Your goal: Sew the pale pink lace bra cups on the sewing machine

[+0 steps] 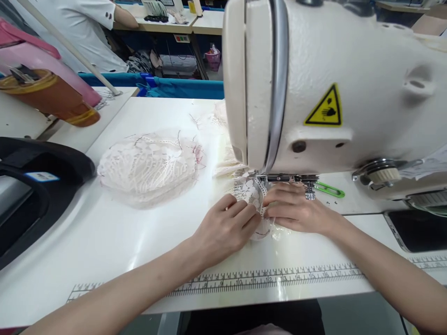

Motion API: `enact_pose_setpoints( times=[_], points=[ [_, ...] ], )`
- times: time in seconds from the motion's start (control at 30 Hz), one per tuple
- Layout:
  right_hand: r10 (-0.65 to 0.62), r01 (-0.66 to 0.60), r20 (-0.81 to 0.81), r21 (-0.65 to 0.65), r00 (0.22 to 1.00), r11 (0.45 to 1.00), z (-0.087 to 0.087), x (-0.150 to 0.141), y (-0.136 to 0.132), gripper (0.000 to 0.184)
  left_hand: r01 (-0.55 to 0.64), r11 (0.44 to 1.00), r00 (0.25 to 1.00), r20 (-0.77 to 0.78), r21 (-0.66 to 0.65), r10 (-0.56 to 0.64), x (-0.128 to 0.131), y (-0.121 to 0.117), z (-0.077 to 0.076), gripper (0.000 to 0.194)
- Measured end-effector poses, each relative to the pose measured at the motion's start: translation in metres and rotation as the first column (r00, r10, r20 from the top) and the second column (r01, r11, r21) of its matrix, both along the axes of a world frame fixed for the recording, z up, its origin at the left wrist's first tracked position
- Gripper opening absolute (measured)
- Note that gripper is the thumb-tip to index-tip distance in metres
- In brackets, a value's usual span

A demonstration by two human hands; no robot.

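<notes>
A small piece of white lace (252, 191) lies under the presser foot (309, 189) of a cream sewing machine (335, 88). My left hand (223, 229) rests on the near left part of the lace, its fingers curled and pinching the fabric. Just right of it, my right hand (296, 208) lies on the lace with its fingers pressed together and flat, pointing left toward the needle area. The fingertips of both hands nearly touch over the lace.
A stack of white lace pieces (148, 166) sits on the white table (104, 232) to the left. A printed ruler (265, 278) runs along the front edge. A black object (31, 186) is at far left, a phone (417, 230) at right, green clip (330, 190). Another person (87, 28) sits behind.
</notes>
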State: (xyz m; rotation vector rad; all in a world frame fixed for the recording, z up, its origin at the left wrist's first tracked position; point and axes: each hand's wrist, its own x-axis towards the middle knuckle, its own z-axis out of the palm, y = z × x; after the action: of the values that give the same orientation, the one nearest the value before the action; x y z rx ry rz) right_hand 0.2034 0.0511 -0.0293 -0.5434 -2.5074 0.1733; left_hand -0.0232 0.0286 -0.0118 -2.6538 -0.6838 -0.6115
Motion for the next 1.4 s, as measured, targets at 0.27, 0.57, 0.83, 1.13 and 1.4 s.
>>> enact_pose_setpoints(
  times=[0.27,0.57,0.83,1.13,1.4],
  points=[
    [0.004,-0.007,-0.061,-0.039,0.998,0.999,-0.003,0.001,0.000,0.015,0.019,0.997,0.999,0.044,-0.078,-0.015,-0.003,0.003,-0.006,0.020],
    [-0.043,0.043,-0.059,-0.010,0.997,0.999,-0.010,-0.001,-0.001,0.016,0.027,0.987,1.000,0.006,-0.158,-0.026,-0.003,0.005,-0.010,0.028],
    [-0.069,0.064,-0.099,-0.053,0.993,0.997,-0.001,0.000,0.003,0.014,0.010,0.984,1.000,0.016,-0.177,-0.008,0.004,0.005,-0.012,0.022],
    [-0.136,0.131,-0.049,-0.090,0.990,0.987,0.000,0.002,0.005,0.017,0.022,0.970,0.998,0.060,-0.242,-0.007,0.002,0.009,-0.015,0.025],
    [-0.142,0.141,0.039,0.035,0.989,0.989,-0.005,-0.011,-0.006,0.018,-0.029,0.966,0.995,0.087,-0.258,0.053,-0.005,0.011,-0.011,0.011]
  ],
)
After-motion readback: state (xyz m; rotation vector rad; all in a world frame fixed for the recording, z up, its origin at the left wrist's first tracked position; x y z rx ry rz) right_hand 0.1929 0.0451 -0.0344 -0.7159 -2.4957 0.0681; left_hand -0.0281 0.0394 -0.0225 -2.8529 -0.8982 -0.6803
